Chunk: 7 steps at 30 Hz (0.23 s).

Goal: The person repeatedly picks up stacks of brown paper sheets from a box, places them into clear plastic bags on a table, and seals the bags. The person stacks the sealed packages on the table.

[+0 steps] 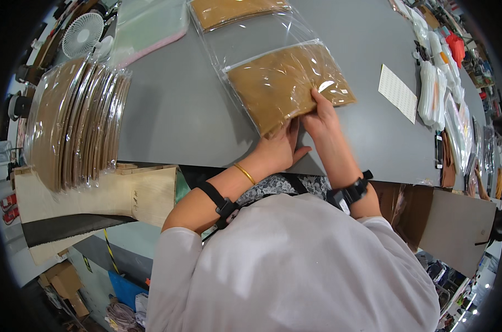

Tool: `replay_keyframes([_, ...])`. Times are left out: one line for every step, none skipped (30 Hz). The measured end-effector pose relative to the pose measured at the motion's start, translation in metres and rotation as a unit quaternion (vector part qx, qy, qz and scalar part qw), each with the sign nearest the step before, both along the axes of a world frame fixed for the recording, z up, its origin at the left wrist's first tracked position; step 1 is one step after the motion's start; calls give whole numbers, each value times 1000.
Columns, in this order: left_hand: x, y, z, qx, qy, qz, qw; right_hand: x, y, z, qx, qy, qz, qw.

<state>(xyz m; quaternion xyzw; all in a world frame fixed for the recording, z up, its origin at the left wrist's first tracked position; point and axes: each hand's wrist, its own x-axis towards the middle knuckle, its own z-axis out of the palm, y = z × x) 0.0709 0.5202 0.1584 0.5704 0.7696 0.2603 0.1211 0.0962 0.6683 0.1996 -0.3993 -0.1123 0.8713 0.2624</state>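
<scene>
A flat tan packet in a clear plastic bag (278, 80), with a whitish strip along its far edge, lies tilted over the table's near part. My right hand (320, 116) grips its near edge, thumb on top and fingers hidden beneath. Fingers of my left hand (281, 145) reach under the same edge, partly hidden, while its thumb sticks out to the right, away from the bag. Beyond it, more tan bagged packets (237, 14) lie at the far edge of view, with loose clear plastic between.
On the left stands a row of several bagged tan packets (76, 122), beside a white fan (84, 33). Clear plastic sheets (151, 27) lie behind. A white sticker sheet (398, 93) and white bundles (430, 91) lie right on the grey table (176, 105). Below is a cardboard box (453, 227).
</scene>
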Motion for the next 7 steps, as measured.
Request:
replay_keyframes([3,0,1,-12,60,6,998,-19,4,-8,-4,30,-7,1000])
replay_keyframes([5,0,3,-10,131,16,991,-40,8,-14,-15,66,-17,998])
replay_keyframes([5,-2,5,-21,146,11,989,-65,13,-18,18,75,-10,997])
replay_keyframes([5,-5,7,-47,154,-2,987,-87,17,-20,17,82,-44,996])
replay_keyframes([4,-7,9,-55,164,-11,985,-100,19,-21,49,97,-19,994])
replay_keyframes([0,-8,11,-60,173,-19,983,-108,20,-20,76,85,-9,993])
replay_keyframes([0,-7,12,-59,172,-18,983,-105,22,-19,103,95,63,988])
